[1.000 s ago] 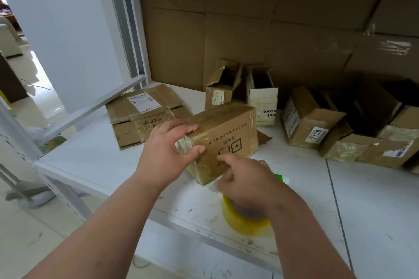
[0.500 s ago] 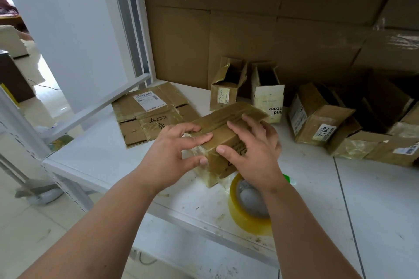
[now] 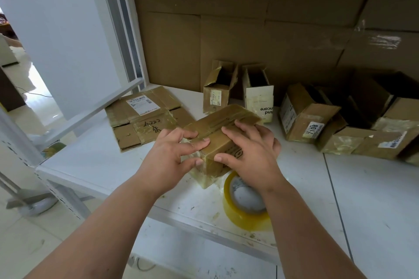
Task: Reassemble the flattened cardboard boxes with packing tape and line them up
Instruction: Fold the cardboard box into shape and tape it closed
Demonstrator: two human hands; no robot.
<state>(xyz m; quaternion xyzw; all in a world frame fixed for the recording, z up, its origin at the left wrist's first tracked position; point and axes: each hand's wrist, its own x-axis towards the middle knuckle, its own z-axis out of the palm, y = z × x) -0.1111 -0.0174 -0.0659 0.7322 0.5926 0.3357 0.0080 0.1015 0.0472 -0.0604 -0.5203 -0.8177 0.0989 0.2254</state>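
Both hands now sit closer together on the box [image 3: 221,130], which stands on the bench [image 3: 95,161]. Left hand [image 3: 169,157] and right hand [image 3: 251,154] grip its near end, fingers spread, apparently pressing tape down. Tape roll [image 3: 246,213] lies just beside.

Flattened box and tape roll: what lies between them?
In the head view, the box being taped, gripped by the left hand, lies between flattened box and tape roll.

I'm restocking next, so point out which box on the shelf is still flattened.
The flattened box at the shelf's left end, left of both hands. It lies flat with a white shipping label and handwriting on top; the other boxes along the back stand assembled.
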